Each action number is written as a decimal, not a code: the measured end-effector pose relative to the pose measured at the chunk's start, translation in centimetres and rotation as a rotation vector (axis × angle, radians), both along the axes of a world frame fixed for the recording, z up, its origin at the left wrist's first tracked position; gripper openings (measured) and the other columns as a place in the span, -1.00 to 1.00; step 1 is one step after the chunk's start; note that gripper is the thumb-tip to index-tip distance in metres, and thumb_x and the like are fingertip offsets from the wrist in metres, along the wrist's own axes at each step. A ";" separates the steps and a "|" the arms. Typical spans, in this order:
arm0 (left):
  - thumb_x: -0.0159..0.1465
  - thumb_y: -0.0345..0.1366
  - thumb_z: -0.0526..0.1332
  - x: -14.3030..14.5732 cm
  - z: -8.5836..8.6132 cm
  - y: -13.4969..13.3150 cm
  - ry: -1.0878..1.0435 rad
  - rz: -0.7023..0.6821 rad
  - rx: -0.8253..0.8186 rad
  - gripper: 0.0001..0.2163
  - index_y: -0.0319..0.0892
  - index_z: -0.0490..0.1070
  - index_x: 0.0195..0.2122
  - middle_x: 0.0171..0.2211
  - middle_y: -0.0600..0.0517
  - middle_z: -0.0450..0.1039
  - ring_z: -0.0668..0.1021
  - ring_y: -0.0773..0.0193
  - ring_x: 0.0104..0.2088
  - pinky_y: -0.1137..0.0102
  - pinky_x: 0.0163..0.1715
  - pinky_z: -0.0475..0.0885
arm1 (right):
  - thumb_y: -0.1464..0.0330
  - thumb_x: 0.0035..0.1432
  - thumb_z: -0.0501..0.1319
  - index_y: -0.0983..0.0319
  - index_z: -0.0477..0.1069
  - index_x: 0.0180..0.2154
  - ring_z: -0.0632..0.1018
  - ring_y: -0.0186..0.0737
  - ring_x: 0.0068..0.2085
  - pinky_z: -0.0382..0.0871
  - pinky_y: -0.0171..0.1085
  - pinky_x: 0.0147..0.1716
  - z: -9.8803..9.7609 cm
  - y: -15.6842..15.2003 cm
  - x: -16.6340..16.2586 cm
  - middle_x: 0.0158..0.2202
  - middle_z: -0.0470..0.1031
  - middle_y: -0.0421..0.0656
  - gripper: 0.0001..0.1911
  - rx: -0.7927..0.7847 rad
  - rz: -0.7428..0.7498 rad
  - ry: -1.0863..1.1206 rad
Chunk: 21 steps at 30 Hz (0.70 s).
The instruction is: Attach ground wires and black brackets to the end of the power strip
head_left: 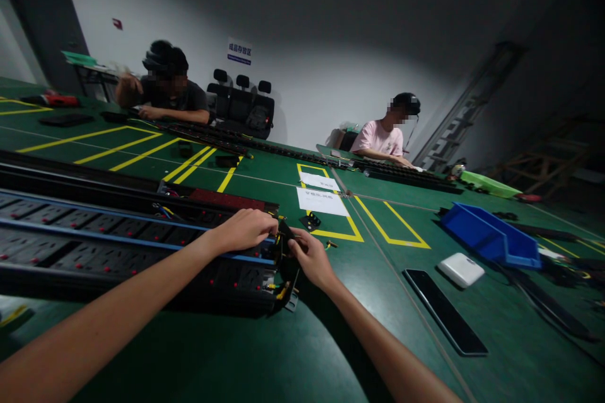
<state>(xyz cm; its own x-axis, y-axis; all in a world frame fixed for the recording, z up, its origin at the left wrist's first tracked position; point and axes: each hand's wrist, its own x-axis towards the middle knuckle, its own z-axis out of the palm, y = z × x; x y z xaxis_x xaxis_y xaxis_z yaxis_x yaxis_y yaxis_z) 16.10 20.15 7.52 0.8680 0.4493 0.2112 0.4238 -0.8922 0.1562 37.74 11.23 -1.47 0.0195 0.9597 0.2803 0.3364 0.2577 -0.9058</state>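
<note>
Green surface [359,277], yellow-lined: long black power strip [142,245], one end in work.
At the strip's end: left hand [246,230] curled closed over the top; right hand [314,258] pinches the end cap [286,236]. Judged best: strip pinned flat, cap square, yellow wires [282,293] clear.

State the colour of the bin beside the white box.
The bin is blue; head view.

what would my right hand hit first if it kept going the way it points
The black end piece at the end of the power strip: the right hand points up-left at it, fingertips seemingly touching already. The left hand sits just behind, though depth is unclear.
</note>
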 end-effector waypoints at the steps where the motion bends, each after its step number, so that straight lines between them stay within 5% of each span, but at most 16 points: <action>1: 0.31 -0.51 0.19 0.0 0.0 0.0 -0.003 0.001 -0.002 -0.80 -0.10 0.55 -0.18 -0.21 0.01 0.64 0.66 0.11 -0.16 0.36 -0.24 0.39 | 0.21 0.36 0.19 0.23 0.46 0.19 0.66 -0.08 -0.15 0.56 -0.11 -0.14 0.1 -0.1 0.0 -0.11 0.68 -0.03 -0.56 0.001 0.016 0.006; 6: 0.31 -0.51 0.19 0.0 -0.1 0.1 -0.022 -0.007 -0.015 -0.79 -0.08 0.57 -0.18 -0.23 0.03 0.65 0.67 0.12 -0.18 0.38 -0.27 0.37 | 0.22 0.35 0.24 0.18 0.41 0.26 0.61 0.02 0.13 0.49 0.01 0.09 0.7 -0.5 -0.1 0.14 0.61 0.02 -0.51 0.022 0.092 -0.020; 21: 0.33 -0.46 0.18 -0.1 -0.8 0.9 -0.037 -0.012 -0.050 -0.78 -0.05 0.59 -0.17 -0.28 0.04 0.65 0.66 0.15 -0.24 0.39 -0.32 0.34 | 0.25 0.33 0.22 0.07 0.37 0.35 0.50 0.07 0.26 0.32 0.17 0.26 0.8 -0.3 0.4 0.29 0.49 -0.09 -0.42 -0.052 0.203 0.031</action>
